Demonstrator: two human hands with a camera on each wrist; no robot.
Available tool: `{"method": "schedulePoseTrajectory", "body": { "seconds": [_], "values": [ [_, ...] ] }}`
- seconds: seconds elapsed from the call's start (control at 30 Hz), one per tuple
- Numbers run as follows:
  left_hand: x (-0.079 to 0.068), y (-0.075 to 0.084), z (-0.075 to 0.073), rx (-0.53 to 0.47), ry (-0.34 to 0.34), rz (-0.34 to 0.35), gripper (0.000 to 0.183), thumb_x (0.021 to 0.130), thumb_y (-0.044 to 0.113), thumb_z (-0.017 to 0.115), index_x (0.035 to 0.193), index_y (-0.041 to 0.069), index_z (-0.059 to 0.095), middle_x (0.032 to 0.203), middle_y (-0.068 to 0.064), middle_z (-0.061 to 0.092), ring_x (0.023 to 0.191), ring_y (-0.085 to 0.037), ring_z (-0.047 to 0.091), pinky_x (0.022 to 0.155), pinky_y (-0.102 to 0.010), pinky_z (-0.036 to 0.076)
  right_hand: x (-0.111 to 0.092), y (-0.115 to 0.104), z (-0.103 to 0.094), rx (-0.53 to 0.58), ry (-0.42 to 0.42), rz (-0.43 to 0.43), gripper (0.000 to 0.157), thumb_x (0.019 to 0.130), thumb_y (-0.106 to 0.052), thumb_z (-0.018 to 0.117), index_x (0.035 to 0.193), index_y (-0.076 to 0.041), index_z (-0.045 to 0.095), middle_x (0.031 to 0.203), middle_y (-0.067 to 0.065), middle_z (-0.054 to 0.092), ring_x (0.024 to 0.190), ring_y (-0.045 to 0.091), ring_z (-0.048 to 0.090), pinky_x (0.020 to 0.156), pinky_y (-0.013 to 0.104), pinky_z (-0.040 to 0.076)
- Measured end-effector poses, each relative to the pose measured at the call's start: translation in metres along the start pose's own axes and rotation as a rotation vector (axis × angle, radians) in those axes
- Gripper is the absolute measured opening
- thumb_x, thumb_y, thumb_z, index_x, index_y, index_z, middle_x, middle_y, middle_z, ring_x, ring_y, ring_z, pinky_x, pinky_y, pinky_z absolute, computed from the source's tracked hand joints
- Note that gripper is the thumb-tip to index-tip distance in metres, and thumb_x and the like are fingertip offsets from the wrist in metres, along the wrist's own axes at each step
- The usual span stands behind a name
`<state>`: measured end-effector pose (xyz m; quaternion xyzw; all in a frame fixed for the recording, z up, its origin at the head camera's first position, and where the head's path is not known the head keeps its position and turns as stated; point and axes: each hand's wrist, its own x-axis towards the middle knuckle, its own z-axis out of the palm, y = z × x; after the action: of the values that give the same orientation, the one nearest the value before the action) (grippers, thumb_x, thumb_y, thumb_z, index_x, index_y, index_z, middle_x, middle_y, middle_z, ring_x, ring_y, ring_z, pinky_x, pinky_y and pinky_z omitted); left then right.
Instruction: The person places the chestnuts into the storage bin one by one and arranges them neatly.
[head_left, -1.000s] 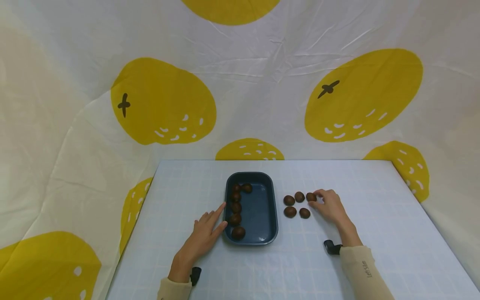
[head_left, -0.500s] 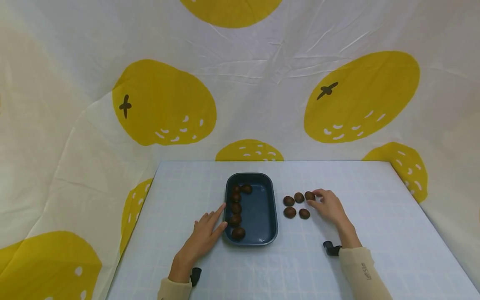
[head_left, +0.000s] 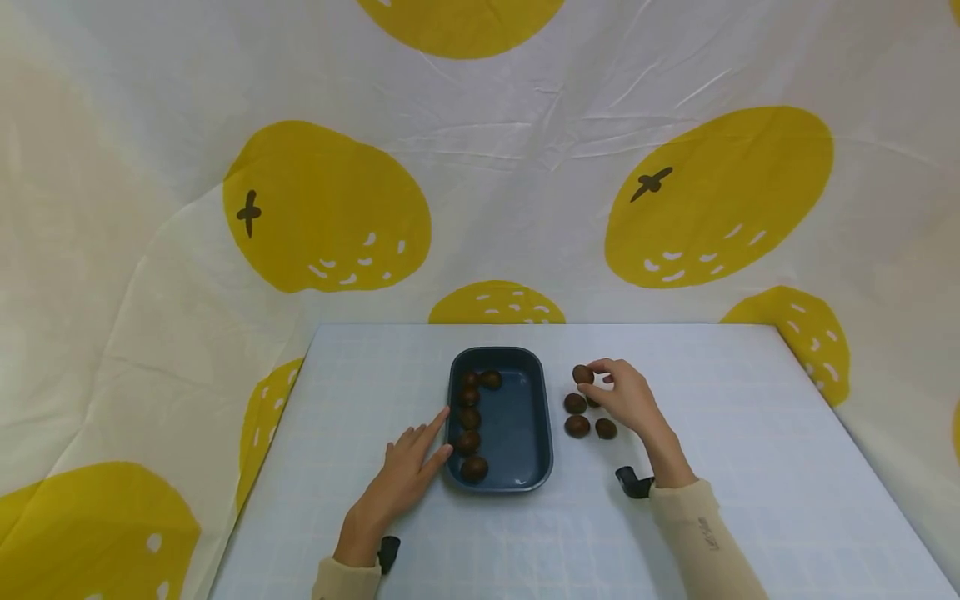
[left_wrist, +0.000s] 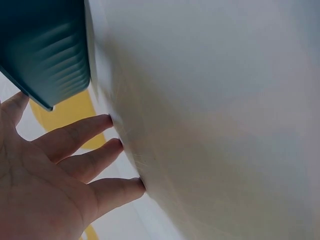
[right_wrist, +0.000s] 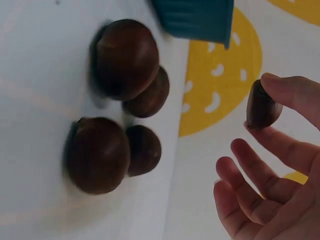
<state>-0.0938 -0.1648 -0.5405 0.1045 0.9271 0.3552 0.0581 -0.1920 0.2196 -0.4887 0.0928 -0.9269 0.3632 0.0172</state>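
Note:
A dark blue rectangular tray lies on the table, with several brown chestnuts lined up along its left side and one more near its far end. My left hand rests at the tray's left rim; in the left wrist view its fingers are spread and straight, fingertips down at the tabletop. Between right thumb and index finger I pinch a chestnut, raised off the table. My right hand is right of the tray, above several loose chestnuts, one of them partly hidden by the hand.
The tabletop has a pale checked cover. Behind it hangs a white cloth printed with large yellow fruit. Dark wrist cameras stick out beside both sleeves.
My right hand has lifted a chestnut from the right end of the far row and carried it left, towards the tray. The left hand has stayed at the tray's rim.

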Motion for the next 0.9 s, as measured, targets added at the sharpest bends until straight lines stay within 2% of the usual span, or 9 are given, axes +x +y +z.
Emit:
{"method": "schedulePoseTrajectory", "body": {
  "seconds": [0.43, 0.63, 0.9],
  "values": [
    [0.0, -0.001, 0.001, 0.015, 0.012, 0.011, 0.06, 0.103, 0.058, 0.042, 0.159, 0.043, 0.023, 0.154, -0.016, 0.041, 0.143, -0.047, 0.028, 0.107, -0.076, 0.01, 0.014, -0.055, 0.012, 0.051, -0.02, -0.094, 0.04, 0.09, -0.024, 0.077, 0.122, -0.003, 0.068, 0.117, 0.016, 0.064, 0.105, 0.037, 0.061, 0.086, 0.051, 0.052],
    [0.0, 0.0, 0.001, 0.015, 0.0, -0.005, 0.061, 0.102, 0.061, 0.039, 0.158, 0.045, 0.021, 0.155, -0.014, 0.04, 0.144, -0.045, 0.027, 0.108, -0.074, 0.009, 0.025, -0.084, 0.015, 0.09, -0.034, -0.135, 0.038, 0.09, -0.024, 0.077, 0.121, -0.005, 0.069, 0.116, 0.013, 0.064, 0.105, 0.038, 0.061, 0.086, 0.049, 0.053],
    [0.0, 0.001, 0.0, 0.015, 0.0, -0.006, 0.061, 0.102, 0.061, 0.04, 0.158, 0.046, 0.021, 0.155, -0.013, 0.04, 0.144, -0.045, 0.027, 0.109, -0.074, 0.009, 0.04, -0.109, 0.039, 0.128, -0.063, -0.122, 0.037, 0.09, -0.028, 0.077, 0.119, -0.008, 0.069, 0.114, 0.009, 0.064, 0.099, 0.03, 0.063, 0.081, 0.045, 0.054]
  ]
}}
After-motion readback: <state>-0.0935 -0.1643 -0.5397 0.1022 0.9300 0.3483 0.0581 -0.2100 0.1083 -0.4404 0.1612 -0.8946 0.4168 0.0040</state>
